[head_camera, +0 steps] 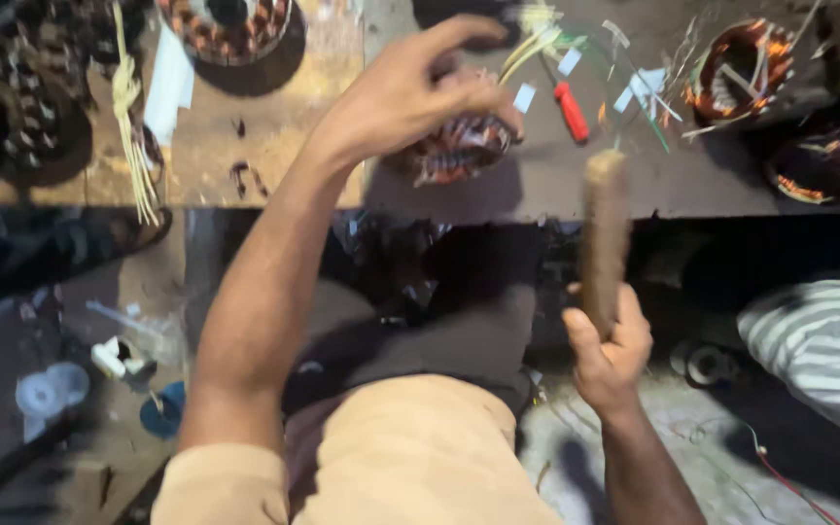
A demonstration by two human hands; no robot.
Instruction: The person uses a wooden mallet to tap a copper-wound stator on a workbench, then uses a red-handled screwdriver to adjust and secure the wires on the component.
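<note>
copper windings, wound tight on a small motor stator [459,148], sit on the dark bench [556,190] right at its front edge. the left hand [410,92] rests over the stator from above, fingers curled down on its top, holding it in place. the right hand [610,340] is below the bench edge, on the near side of the stator and to its right, fist closed round the lower end of a wooden handle [605,233] that stands upright; its top is blurred, level with the bench edge, and i cannot tell what sort of head it carries.

beyond the stator, a red-handled screwdriver [570,110] lies among loose wire ends and white slips. further right of the stator are two more wound cores [743,70], wires sticking out; up and left of it another round core [230,27] sits on the lighter wood.

my read: the coil is already in the core, and the shaping or seating of it looks under way, not finished, with leads untidy.
</note>
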